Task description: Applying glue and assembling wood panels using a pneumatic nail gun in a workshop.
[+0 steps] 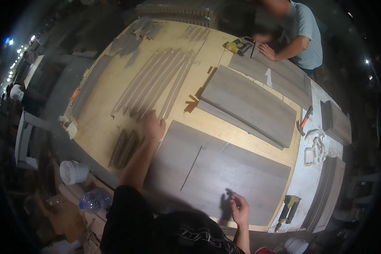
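Head view: left hand (pixel 155 128) stretched forward at the near ends of the grey strips (pixel 153 80) on the desk (pixel 93 127); its fingers are blurred, grip cannot be told. Right hand (pixel 240 210) over the near part of the flat grey panel (pixel 237 173), fingers bent; whether they pinch anything is unclear. Right forearm (pixel 242 238) partly cut off by lower edge.

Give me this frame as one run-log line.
left hand: by near ends of long grey wood-look strips | right hand: over broad grey rectangular panel | contact: unclear
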### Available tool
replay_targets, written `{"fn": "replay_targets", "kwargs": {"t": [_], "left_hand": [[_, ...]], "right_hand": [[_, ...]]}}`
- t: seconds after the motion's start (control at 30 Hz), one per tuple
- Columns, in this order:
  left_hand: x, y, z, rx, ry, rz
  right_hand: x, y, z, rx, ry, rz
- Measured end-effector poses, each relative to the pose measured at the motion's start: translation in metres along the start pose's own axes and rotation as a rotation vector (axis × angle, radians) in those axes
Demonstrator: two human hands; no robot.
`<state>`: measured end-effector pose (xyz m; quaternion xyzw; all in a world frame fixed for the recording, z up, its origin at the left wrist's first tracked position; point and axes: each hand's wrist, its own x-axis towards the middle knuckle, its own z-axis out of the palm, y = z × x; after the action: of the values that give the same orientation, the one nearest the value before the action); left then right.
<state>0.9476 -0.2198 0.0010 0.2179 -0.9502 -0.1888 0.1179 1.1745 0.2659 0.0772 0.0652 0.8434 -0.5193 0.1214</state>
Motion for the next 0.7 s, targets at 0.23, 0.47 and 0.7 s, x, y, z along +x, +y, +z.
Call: {"fn": "replay_targets", "kwargs": {"t": [0.23, 0.47, 0.7], "left_hand": [[0.078, 0.058, 0.007, 0.248, -0.176, -0.030], [0.029, 0.025, -0.037, -1.009, -0.932, -0.403], [-0.164, 0.086, -0.097, -1.251, -0.856, -0.216]], "right_hand": [[0.033, -0.055, 0.055, -0.035, -0.066, 0.011], [0.090, -0.103, 0.113, 0.304, -0.200, 0.040], [0.138, -0.175, 0.144, 0.650, -0.371, 0.034]]}}
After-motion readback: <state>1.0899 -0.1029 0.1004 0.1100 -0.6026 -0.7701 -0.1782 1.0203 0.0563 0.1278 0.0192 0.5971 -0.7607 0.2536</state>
